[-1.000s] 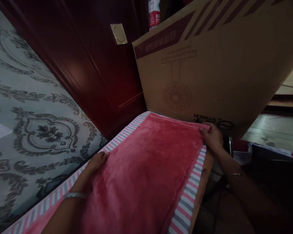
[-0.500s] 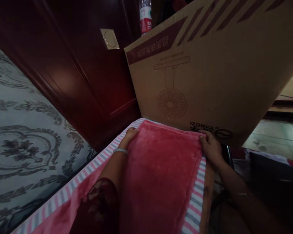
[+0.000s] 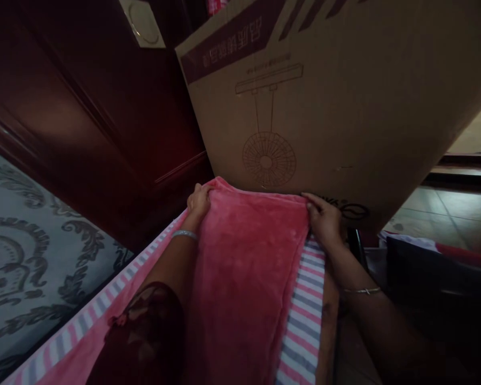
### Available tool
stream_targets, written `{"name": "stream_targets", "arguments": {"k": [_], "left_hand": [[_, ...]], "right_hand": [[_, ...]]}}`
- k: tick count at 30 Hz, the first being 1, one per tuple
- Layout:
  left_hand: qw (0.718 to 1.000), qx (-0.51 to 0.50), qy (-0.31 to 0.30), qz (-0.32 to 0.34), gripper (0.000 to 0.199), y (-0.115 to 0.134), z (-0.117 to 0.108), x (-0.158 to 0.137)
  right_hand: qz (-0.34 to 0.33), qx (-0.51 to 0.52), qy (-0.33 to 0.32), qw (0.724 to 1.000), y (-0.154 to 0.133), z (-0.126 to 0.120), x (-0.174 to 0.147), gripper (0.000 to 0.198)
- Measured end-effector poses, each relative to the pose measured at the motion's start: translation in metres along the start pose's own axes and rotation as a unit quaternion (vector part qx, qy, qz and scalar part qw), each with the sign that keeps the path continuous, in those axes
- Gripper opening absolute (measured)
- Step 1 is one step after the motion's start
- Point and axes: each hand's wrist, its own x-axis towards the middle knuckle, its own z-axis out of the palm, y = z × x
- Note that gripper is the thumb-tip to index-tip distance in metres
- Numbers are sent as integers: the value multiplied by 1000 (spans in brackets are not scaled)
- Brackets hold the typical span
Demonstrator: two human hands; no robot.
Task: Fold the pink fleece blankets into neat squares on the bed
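- The pink blanket [image 3: 250,256] lies in the middle and lower part of the frame, on top of a striped cloth [image 3: 302,315].
- The right hand [image 3: 324,220] is closed on the far right corner of the pink blanket. It pinches the corner between thumb and fingers, as it does in the earlier frames.
- The left hand [image 3: 199,200] has its fingers bent over the far left edge of the blanket and holds it there. One second ago this hand is much lower down that side. Half a second ago it is almost at the corner.
- The far left corner of the blanket now sticks up in a little peak by the box [image 3: 324,123]. Before, it lies flat, and stripes show around it. Now the pink covers those stripes.
- On the right side, the blanket sits farther in, so more stripes show below the right hand, next to the wooden edge [image 3: 329,326].
- The box, with a fan drawn on it, stands at the top of the frame, just past the blanket.
- The view has moved too. The bottle [image 3: 215,6] at the top now shows only a bit of red, and the gold plate [image 3: 143,24] sits closer to the upper left.
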Motion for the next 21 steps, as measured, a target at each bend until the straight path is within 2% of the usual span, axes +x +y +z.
{"name": "stream_targets", "arguments": {"k": [5,9,11,14,17,19,21], "left_hand": [[996,17,-80,-24,45,-5,23,-2],[995,26,-87,-32,51,3,18,-5],[997,40,-70,8,53,17,11,-15],[983,28,-82,161,46,49,4,-56],[944,-49,-143,293,43,84,1,-123],[931,-87,-166,313,39,104,-1,-168],[938,-87,-165,293,35,120,-4,-201]], "right_hand": [[41,-113,-71,990,18,3,-2,35],[30,-117,-63,991,20,2,-1,32],[26,-102,-61,993,18,2,0,33],[21,-80,-62,995,16,3,1,34],[31,-72,-64,995,14,2,1,35],[36,-72,-65,995,14,1,2,35],[35,-75,-64,994,13,1,1,34]]}}
